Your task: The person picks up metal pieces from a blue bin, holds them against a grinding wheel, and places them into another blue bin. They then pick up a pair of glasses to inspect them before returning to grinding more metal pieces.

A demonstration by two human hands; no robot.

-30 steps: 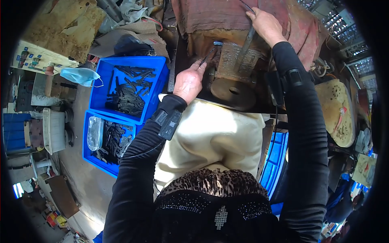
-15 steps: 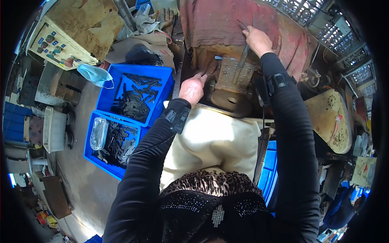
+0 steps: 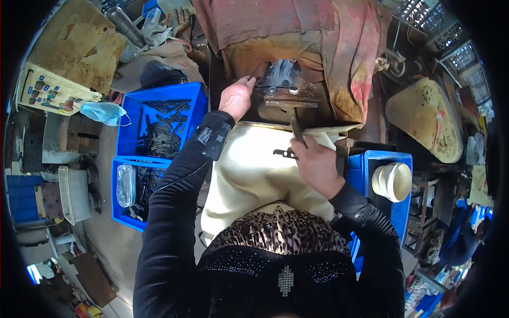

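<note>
My left hand [image 3: 236, 98] is closed, pinching a thin dark strip [image 3: 256, 69] at the left side of a metal fixture [image 3: 281, 79]. The fixture has a shiny upper plate tilted up and a flat bar along its near edge. My right hand [image 3: 319, 167] is closed round a metal lever [image 3: 297, 127] that runs from the fixture toward me. A small flat black piece with holes [image 3: 284, 153] also sticks out leftward from my right fingers. A cream apron [image 3: 260, 175] covers my lap below the fixture.
Two blue bins [image 3: 200, 112] with many dark strips stand at my left; a clear plastic box [image 3: 126, 185] sits in the nearer one. A white bucket [image 3: 398, 182] rests in a blue bin [image 3: 366, 164] at right. Red cloth [image 3: 270, 24] hangs behind the fixture; a control box [image 3: 55, 95] stands far left.
My right hand has come down toward my lap from beyond the fixture, with the lever now swung toward me. The fixture's upper part has tipped up. My left hand stays beside it.
</note>
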